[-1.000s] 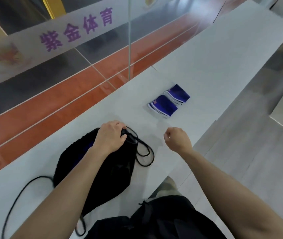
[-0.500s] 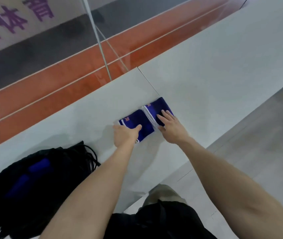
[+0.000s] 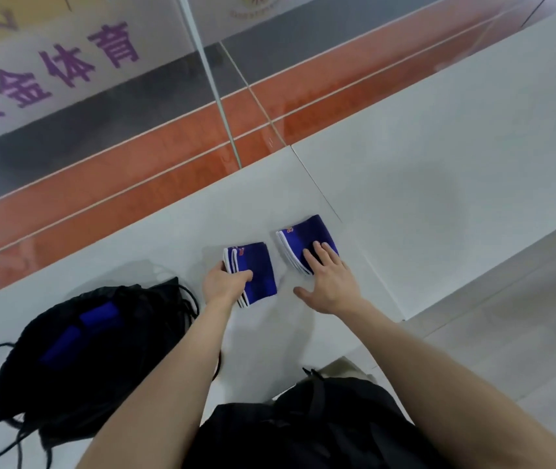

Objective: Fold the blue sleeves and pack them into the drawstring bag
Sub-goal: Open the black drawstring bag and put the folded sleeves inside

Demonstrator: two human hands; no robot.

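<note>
On the white table (image 3: 439, 164), the left hand (image 3: 224, 286) pinches one folded blue sleeve (image 3: 256, 269); the right hand (image 3: 332, 282) lies open-fingered on the other sleeve (image 3: 307, 236). Gripping each stack whole should keep folds intact toward the drawstring bag (image 3: 77, 363) at left.

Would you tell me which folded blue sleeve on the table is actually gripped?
The left sleeve, pinched by the left hand; the right hand only rests on the other.

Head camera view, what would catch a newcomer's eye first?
Two folded blue sleeve stacks sit side by side on the white counter: the left hand grips the nearer stack, the right hand rests open on the farther stack. At lower left lies the black drawstring bag, blue fabric showing through.
</note>
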